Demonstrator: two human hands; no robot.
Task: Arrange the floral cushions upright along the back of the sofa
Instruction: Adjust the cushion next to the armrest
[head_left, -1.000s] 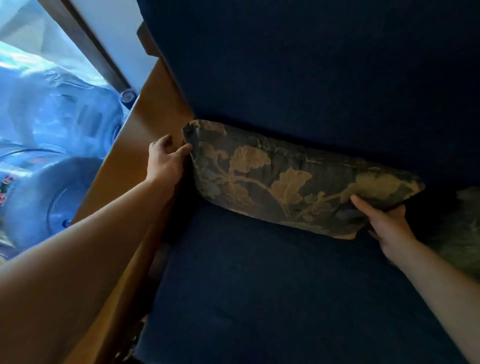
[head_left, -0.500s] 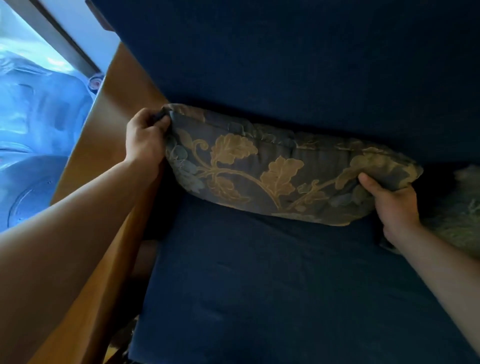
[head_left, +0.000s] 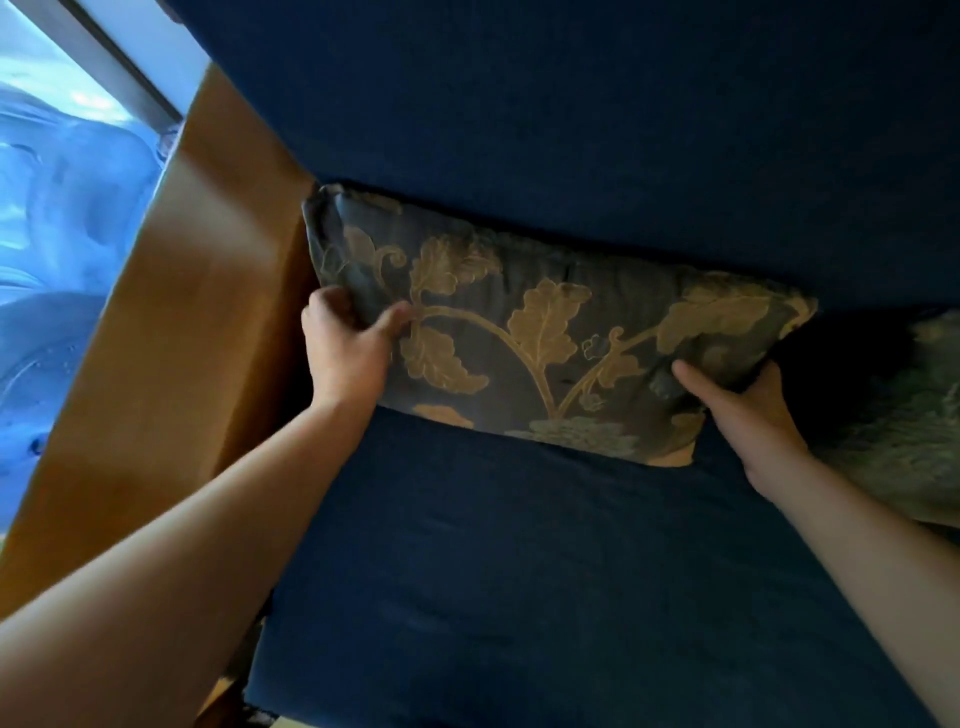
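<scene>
A dark floral cushion (head_left: 530, 332) with gold leaves leans against the navy sofa back (head_left: 571, 130), its lower edge on the navy seat (head_left: 519, 571). My left hand (head_left: 345, 353) grips its left side, thumb on the front face. My right hand (head_left: 743, 410) holds its lower right corner, thumb pressed on the front. A second floral cushion (head_left: 904, 421) lies in shadow at the right edge, partly cut off by the frame.
The sofa's wooden armrest (head_left: 187, 322) runs along the left, touching the cushion's left end. Beyond it are blue plastic-covered items (head_left: 57, 234) and a window frame (head_left: 119, 73).
The cushion has been tipped more upright against the back. My left hand slid from its top left corner down onto its left side. My right hand stays on the lower right corner.
</scene>
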